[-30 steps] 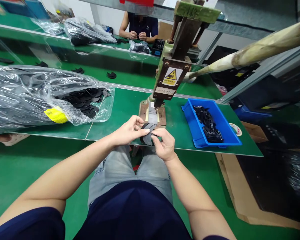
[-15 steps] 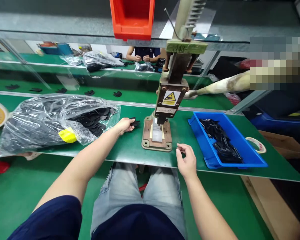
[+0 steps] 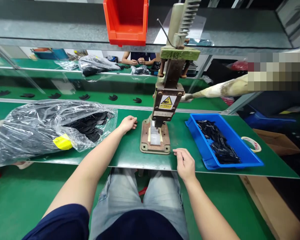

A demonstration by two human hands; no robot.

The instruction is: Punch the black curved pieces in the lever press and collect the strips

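1. Since half a second back, left hand point(image 3: 128, 123) has let go of the black piece: palm down on the green table point(image 3: 130, 150), fingers curled loosely, holding nothing. A black piece point(image 3: 137, 100) now lies on the conveyor belt beyond.
2. Right hand point(image 3: 186, 164) rests at the table's near edge, loosely curled, empty; whether the fingertips hide anything I can't tell.
3. Between the hands: hand press point(image 3: 162, 110), rusty steel base, pale insert; lever end is pixelated.
4. Crinkled clear plastic bag point(image 3: 50, 128) of flat black pieces, left end cut off.
5. Blue bin point(image 3: 242, 156) holds thin black strips.
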